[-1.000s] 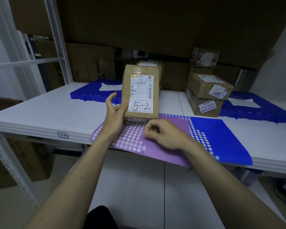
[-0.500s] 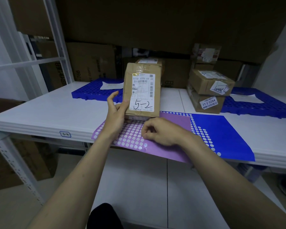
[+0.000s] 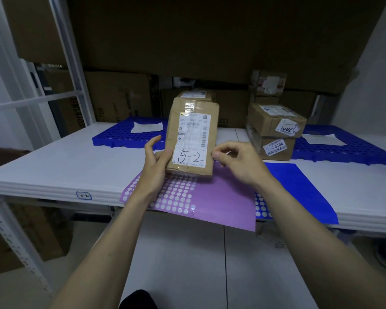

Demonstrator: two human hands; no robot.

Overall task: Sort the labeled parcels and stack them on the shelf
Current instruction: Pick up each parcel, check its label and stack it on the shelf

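The left hand [image 3: 156, 161] is holding the flat brown cardboard parcel with a white "5-2" label [image 3: 191, 137] upright over the purple dotted sheet [image 3: 223, 197] on the white shelf [image 3: 54, 166]. The right hand [image 3: 239, 161], its grip narrow, is pinching the parcel's right edge.

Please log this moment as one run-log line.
left hand: holds 5-2 parcel upright | right hand: pinching at its edge | shelf: below
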